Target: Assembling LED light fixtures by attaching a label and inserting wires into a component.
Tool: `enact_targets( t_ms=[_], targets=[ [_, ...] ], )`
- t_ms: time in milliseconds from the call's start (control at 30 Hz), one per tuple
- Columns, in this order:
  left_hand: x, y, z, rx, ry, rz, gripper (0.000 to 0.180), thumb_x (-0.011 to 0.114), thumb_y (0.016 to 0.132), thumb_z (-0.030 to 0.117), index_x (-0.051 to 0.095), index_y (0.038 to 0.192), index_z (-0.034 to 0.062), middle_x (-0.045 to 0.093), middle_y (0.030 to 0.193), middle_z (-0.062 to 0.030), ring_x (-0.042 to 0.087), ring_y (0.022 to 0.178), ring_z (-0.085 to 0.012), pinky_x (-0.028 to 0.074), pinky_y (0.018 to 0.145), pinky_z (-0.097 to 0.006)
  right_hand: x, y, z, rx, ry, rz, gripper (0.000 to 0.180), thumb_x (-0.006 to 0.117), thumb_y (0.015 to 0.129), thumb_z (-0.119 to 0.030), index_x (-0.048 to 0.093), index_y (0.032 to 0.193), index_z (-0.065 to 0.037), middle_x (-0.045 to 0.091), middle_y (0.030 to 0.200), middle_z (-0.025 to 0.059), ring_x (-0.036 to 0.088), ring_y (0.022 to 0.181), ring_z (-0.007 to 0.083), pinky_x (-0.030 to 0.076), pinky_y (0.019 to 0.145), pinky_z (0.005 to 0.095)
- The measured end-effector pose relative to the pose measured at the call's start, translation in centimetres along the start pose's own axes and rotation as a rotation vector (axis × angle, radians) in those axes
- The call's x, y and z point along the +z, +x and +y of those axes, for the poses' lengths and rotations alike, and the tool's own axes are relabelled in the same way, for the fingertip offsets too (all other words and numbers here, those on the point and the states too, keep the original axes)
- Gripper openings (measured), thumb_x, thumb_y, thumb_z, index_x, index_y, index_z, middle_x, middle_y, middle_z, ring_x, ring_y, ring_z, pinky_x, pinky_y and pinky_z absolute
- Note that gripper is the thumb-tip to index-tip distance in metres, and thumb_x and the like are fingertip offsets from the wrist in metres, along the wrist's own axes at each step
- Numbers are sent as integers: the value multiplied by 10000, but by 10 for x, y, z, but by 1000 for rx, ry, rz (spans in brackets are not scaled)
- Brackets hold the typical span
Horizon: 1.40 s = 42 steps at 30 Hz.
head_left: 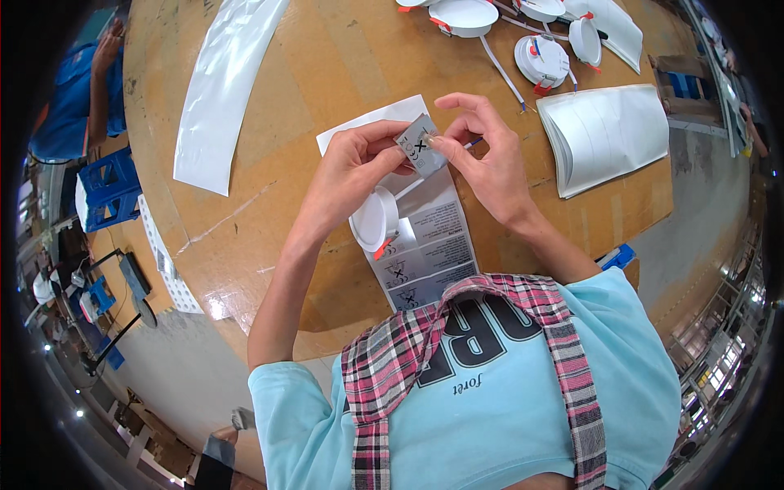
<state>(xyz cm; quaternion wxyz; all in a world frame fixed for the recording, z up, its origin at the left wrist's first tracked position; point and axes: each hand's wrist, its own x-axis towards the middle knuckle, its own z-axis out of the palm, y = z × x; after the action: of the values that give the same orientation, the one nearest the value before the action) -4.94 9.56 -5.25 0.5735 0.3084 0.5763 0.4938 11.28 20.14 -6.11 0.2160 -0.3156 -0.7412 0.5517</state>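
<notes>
A small silver label (422, 157) with dark printed symbols is held up over the table between both my hands. My left hand (353, 163) pinches its left edge between thumb and fingers. The thumb and forefinger of my right hand (496, 170) close on its right edge, the other fingers curled. Just under my left hand sits a white round downlight (373, 222) with a red clip. Its pale cable runs up toward my hands, and a blue wire tip (474, 142) shows by my right fingers. Beneath lies a strip of printed silver labels (445, 249).
More white downlights (542, 61) with cables and red clips lie at the far right. A stack of white sheets (612, 135) is right of my right hand. A long glossy strip (224, 98) lies left on the brown table (327, 57). A person in blue (73, 106) is beyond the left edge.
</notes>
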Motion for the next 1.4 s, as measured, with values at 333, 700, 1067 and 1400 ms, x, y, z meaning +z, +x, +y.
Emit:
enact_targets(
  t_ms=[333,700,1067,1400],
  targets=[
    [-1,-2,-1,-17,-2,0,313,577,885,76,598,1168,-55,687,942,-109,655,852,-147,506,814,-266,0,-1,-2,9,17,-7,358,683,826,-87,526,1143,-34,613,718,71,606,664,151,466,601,285],
    [4,-8,6,-57,-22,58,318,570,875,82,603,1156,-66,683,953,-116,642,857,-140,506,812,-270,1,-2,-3,9,17,-14,350,675,831,-76,523,1142,-30,617,730,77,610,665,161,478,610,292],
    [5,-6,-2,35,62,122,239,619,904,142,660,1061,-33,690,863,-65,624,786,-92,508,714,-247,5,-3,0,-41,27,-5,375,687,807,-66,532,1149,-51,579,716,56,600,668,177,483,623,312],
    [13,-1,6,95,103,197,205,657,883,122,689,1012,-34,696,866,-76,637,805,-102,506,744,-246,6,-7,-7,-139,-102,29,400,704,783,-91,544,1149,-99,572,713,16,560,667,183,425,684,340]
  ],
)
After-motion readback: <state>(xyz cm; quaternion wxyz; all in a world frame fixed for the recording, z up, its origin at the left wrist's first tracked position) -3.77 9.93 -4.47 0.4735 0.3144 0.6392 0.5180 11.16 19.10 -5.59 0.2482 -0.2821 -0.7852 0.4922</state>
